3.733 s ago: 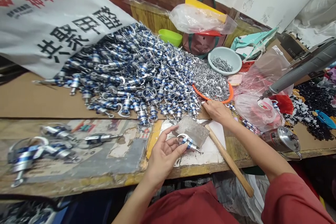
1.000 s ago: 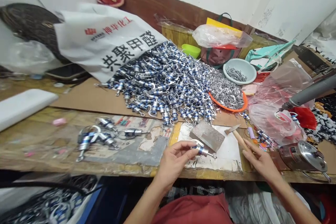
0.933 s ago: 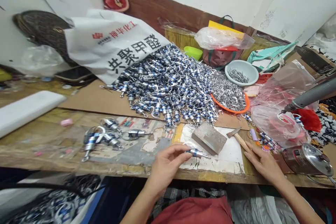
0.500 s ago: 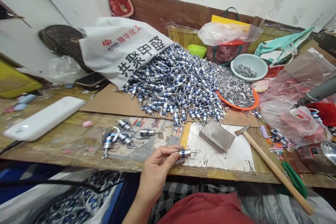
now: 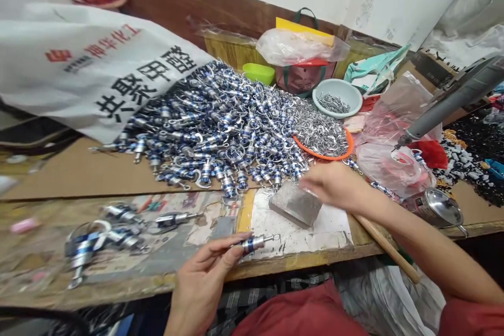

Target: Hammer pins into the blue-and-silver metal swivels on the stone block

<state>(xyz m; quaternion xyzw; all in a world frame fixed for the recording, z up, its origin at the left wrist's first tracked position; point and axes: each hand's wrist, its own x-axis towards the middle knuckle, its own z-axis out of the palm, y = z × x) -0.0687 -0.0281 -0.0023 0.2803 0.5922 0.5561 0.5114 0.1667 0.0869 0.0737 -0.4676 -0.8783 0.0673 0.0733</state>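
My left hand point(image 5: 205, 278) pinches a small silver-and-blue swivel clip point(image 5: 255, 243) over the front edge of the workbench. My right hand point(image 5: 334, 186) is stretched across the bench above a grey metal block point(image 5: 294, 203), close to the near edge of a big heap of the same blue clips point(image 5: 212, 126). It is blurred by motion and its fingers do not show clearly. A wooden-handled hammer point(image 5: 388, 249) lies under my right forearm.
An orange dish of silver parts point(image 5: 325, 134), a pale bowl of pins point(image 5: 336, 98), a green tub point(image 5: 258, 71), plastic bags point(image 5: 394, 163) and a steel mug point(image 5: 431, 209) crowd the right. A white printed sack point(image 5: 90, 63) lies at the left. Several finished clips point(image 5: 102, 231) lie front left.
My right hand has come back into view and reached forward over the metal block toward the heap. My left hand keeps hold of the clip; the camera has swung right.
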